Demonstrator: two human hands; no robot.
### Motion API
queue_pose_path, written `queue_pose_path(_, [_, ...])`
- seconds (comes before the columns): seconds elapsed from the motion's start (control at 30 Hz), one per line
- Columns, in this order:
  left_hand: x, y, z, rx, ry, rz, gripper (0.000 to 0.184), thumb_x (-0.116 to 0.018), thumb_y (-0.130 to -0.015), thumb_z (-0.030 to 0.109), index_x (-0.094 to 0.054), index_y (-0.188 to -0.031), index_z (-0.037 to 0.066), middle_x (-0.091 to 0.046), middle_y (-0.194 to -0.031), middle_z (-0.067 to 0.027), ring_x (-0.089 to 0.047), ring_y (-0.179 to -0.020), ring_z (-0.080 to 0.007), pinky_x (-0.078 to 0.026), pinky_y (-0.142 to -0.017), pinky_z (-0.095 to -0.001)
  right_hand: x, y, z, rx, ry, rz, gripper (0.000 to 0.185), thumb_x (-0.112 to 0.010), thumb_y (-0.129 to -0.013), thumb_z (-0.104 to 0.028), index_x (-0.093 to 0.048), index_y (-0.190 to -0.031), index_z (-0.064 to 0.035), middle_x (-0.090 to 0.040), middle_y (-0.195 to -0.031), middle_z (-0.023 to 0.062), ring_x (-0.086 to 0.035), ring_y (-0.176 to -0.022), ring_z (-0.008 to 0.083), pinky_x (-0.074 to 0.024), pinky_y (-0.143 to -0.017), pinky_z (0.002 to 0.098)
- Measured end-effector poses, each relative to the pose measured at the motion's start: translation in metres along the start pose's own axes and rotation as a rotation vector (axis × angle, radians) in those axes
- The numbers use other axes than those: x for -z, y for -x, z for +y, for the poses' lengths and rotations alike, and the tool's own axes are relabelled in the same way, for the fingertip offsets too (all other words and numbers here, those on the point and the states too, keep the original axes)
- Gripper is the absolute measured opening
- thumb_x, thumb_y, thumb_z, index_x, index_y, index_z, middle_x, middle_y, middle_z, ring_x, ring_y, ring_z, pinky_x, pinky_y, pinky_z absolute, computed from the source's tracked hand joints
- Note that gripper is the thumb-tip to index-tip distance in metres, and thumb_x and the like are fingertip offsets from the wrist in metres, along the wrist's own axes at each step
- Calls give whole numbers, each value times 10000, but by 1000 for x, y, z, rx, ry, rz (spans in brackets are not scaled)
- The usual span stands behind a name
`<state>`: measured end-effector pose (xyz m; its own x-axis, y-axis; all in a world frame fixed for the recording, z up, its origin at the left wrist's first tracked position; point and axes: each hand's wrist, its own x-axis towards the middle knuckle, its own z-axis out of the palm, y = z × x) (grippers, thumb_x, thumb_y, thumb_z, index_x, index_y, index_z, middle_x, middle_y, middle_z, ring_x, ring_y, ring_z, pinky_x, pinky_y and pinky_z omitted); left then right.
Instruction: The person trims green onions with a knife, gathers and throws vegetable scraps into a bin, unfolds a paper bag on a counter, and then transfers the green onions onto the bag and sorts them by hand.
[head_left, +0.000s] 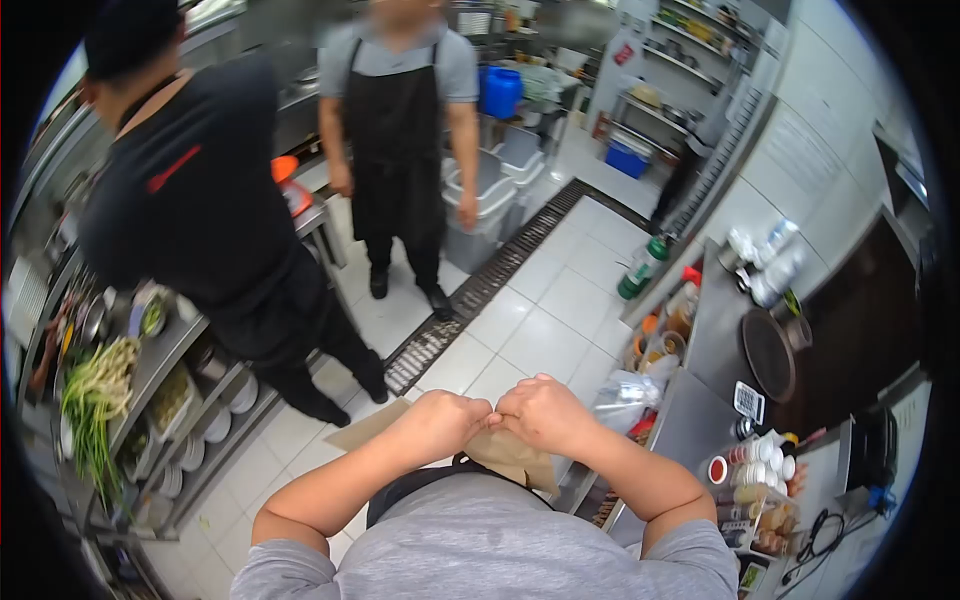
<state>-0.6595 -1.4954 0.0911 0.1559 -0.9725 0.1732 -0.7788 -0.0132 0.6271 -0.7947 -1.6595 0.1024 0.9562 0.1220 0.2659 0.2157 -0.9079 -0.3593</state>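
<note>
My left hand (445, 422) and my right hand (540, 412) meet in front of my waist, knuckles up and fingertips pinched together. Between and below them hangs a piece of brown paper (515, 458), its top edge gripped by the fingers. Another part of it sticks out to the left behind my left forearm. Whether it is a bag or a loose sheet I cannot tell, as my hands and arms hide much of it.
Two people in dark clothing stand ahead and to the left. Left shelves hold spring onions (100, 400) and bowls. A floor drain grate (510, 260) crosses the tiles. Along the right, a steel counter (690, 415) carries jars, bottles and a round dark pan (768, 353). Grey bins (480, 210) stand ahead.
</note>
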Motion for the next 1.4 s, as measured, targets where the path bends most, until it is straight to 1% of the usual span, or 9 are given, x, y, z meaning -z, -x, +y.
queue_pose_path(0.2, [-24, -96, -31, 310, 1102, -391, 236, -588, -975, 226, -704, -920, 29, -633, -747, 44, -516, -706, -24, -442, -639, -225, 31, 37, 36, 60, 291, 314, 46, -640, -765, -154, -650, -807, -139, -549, -687, 1, -532, -663, 196, -404, -626, 323])
queue_pose_path(0.33, [-45, -142, -59, 271, 871, -368, 249, -578, -981, 237, -692, -919, 24, -614, -738, 46, -501, -678, -24, -427, -616, -208, 32, 31, 101, -85, 35, 248, 156, -741, -766, -147, -684, -900, -91, -637, -756, 22, -577, -690, 155, -438, -678, 286])
queue_pose_path(0.4, [-36, -169, -61, 241, 695, -298, 240, -590, -972, 242, -688, -949, 25, -648, -746, -3, -544, -693, -54, -458, -635, -239, 35, 22, 141, -753, -1199, 586, 234, -791, -760, -148, -700, -961, -72, -691, -887, 48, -603, -759, 125, -472, -731, 285])
queue_pose_path(0.53, [-36, -240, -105, 20, 559, -298, 237, -627, -944, 246, -688, -963, 18, -709, -828, -70, -622, -755, -96, -498, -710, -265, 62, -1, 203, -974, -886, -113, 242, -760, -768, -71, -728, -1006, -43, -707, -928, 84, -622, -862, 129, -506, -818, 277])
queue_pose_path(0.83, [20, -394, -165, 32, 449, -735, 295, -710, -879, 256, -699, -1077, 37, -679, -725, -70, -557, -644, -95, -479, -639, -263, 95, -47, 310, -602, -527, 502, 246, -584, -749, 97, -743, -895, -19, -709, -816, 102, -659, -789, 180, -526, -747, 290])
queue_pose_path(0.97, [21, -428, -194, 244, 624, -568, 194, -723, -873, 168, -726, -1003, 23, -715, -832, -21, -597, -752, -47, -503, -688, -227, 136, -46, 368, -695, -757, 1064, 167, -597, -760, 136, -678, -838, 13, -694, -891, 92, -644, -842, 174, -521, -796, 309])
queue_pose_path(1.17, [26, -507, -241, 349, 609, -290, 182, -723, -874, 153, -714, -989, 12, -683, -819, 0, -551, -746, -41, -483, -673, -227, 139, -72, 528, -714, -921, 813, 196, -625, -758, 138, -650, -900, 6, -683, -923, 80, -645, -850, 173, -514, -804, 293])
queue_pose_path(1.3, [31, -549, -269, 387, 454, -213, 181, -721, -875, 143, -712, -989, 2, -649, -754, 20, -508, -678, -32, -444, -597, -217, 169, -83, 689, -691, -1069, 1574, 200, -534, -930, 23, -585, -1124, 16, -651, -1070, 113, -642, -931, 211, -525, -850, 352])
queue_pose_path(1.4, [21, -572, -288, 536, 497, -17, 230, -735, -860, 212, -716, -996, 27, -655, -720, -41, -545, -638, -77, -462, -595, -259, 161, -98, 818, -861, -1011, 1509, 257, -573, -882, 12, -577, -1139, 15, -648, -1071, 105, -634, -947, 203, -506, -850, 334])
